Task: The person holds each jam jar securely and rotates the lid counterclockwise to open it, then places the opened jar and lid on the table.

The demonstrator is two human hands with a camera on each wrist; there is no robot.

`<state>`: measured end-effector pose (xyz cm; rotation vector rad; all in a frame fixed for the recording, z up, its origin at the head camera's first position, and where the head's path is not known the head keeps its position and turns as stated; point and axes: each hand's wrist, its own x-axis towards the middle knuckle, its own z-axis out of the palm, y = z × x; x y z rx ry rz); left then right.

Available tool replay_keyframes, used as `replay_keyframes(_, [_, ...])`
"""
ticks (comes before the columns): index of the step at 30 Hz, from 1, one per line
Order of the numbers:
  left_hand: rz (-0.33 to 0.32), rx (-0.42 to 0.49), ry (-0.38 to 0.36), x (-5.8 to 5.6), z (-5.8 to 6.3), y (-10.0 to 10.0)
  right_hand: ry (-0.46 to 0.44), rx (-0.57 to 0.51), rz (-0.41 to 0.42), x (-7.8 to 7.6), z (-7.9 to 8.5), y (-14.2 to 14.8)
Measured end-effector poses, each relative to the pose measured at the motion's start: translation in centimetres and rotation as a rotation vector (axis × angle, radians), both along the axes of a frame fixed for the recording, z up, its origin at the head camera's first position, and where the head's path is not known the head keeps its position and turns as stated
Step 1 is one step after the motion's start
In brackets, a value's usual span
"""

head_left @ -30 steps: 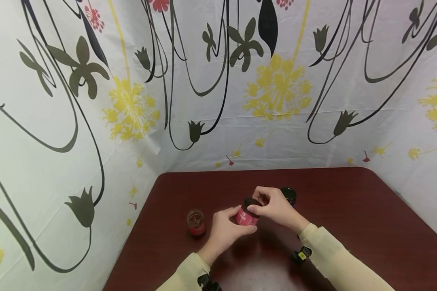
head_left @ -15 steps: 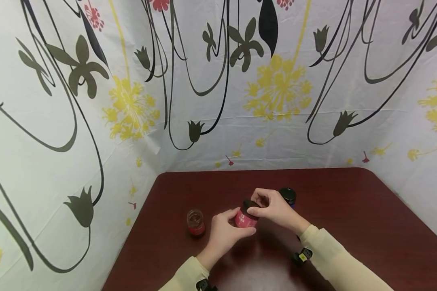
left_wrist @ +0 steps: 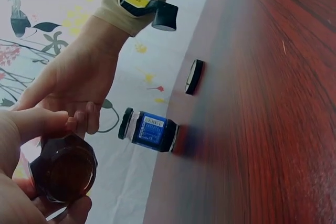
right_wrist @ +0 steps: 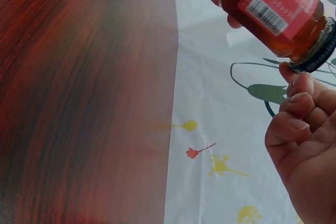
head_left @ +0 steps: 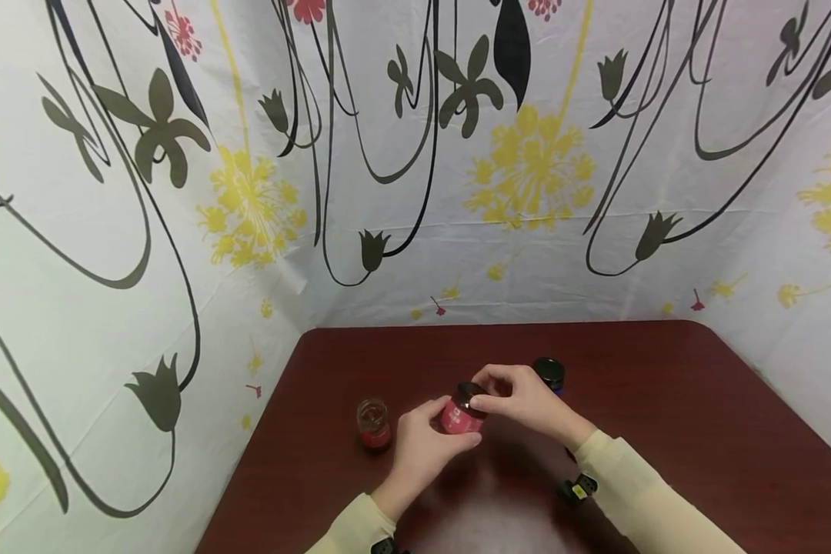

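Note:
Tilted above the table, a glass jar with a red label and dark amber contents is gripped by my left hand. My right hand pinches its black lid between thumb and fingers. The left wrist view looks at the jar's base, and the right wrist view shows a barcode on its label. To the left of my left hand stands a lidless glass jar with a red label. Behind my right hand, partly hidden by it, is a black-lidded jar with a blue label.
A loose black lid lies on the dark red wooden table. White cloth printed with flowers and stems hangs behind and beside the table. Each wrist wears a small black camera.
Both hands have shifted slightly left and down with the red-labelled jar between them. The left hand keeps its grip, and the right hand stays at the lid. The standing jars have not moved.

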<state>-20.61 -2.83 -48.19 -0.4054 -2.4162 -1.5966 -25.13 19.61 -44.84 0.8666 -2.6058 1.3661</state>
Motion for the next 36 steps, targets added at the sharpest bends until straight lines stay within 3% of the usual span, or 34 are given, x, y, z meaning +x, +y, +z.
replay_keyframes(12, [0.078,-0.024,0.046,0.1,-0.2,-0.1,-0.047,-0.05,-0.08,0.4,0.6,-0.4])
replay_keyframes(22, [0.114,-0.102,0.134,0.3,-0.2,0.3,-0.04,0.01,-0.119,0.7,1.1,-1.3])
replay_keyframes(28, [0.112,-0.115,0.145,0.5,0.0,0.5,-0.061,0.023,-0.143,1.0,1.3,-1.4])
replay_keyframes(36, [0.079,-0.087,0.111,0.9,0.0,0.5,-0.034,0.019,-0.113,1.0,1.2,-1.1])
